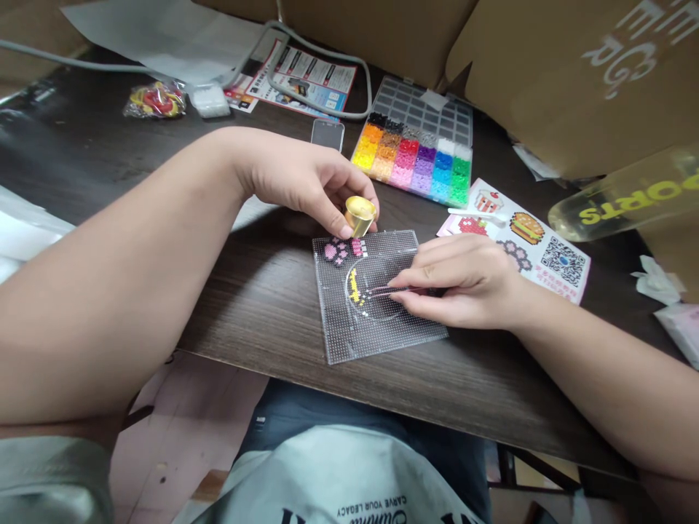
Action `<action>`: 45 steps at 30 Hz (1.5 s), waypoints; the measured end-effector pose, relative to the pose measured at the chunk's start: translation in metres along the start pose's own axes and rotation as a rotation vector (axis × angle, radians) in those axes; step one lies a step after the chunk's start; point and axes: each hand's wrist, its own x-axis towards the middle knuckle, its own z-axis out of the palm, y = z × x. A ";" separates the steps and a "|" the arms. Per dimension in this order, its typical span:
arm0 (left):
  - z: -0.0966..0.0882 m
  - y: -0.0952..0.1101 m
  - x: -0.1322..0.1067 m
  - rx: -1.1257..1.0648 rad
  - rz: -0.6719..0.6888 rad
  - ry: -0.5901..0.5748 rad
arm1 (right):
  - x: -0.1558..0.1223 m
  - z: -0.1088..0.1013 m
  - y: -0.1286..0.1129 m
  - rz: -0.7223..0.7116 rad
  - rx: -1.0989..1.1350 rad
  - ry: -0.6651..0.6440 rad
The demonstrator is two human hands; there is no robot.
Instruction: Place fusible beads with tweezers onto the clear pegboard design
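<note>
My left hand [333,191] is closed around a small gold cup [360,212] and holds it over the top edge of a clear pegboard [382,342]. The cup's contents are hard to make out. In my right hand [464,284] a pair of thin tweezers [385,290] is pinched, tips pointing left onto the board. Near the tips, yellow beads [354,287] with a few black and white ones sit inside a ring outline on the pegs. A pink and black paw shape [336,251] of beads and a small pink and white patch [359,248] lie along the board's upper edge.
Behind the hands stands a sorting box [418,156] of coloured beads. A pattern sheet [562,255] with a white stick [478,215] lies at right, near a clear bottle [628,193]. Farther back are a phone [328,135], leaflets [306,80], a grey cable [370,87] and a bagged bundle [158,100].
</note>
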 end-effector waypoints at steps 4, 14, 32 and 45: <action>0.000 0.001 0.000 0.011 0.002 0.002 | 0.000 -0.001 0.000 -0.003 0.004 -0.012; 0.000 0.001 0.000 0.004 -0.004 0.002 | 0.004 -0.005 0.000 0.028 0.035 -0.056; 0.000 0.000 0.000 -0.033 -0.004 -0.025 | 0.011 -0.009 0.000 0.045 0.033 -0.115; -0.002 -0.002 0.000 0.022 0.019 -0.011 | 0.010 -0.007 0.000 0.034 0.056 -0.112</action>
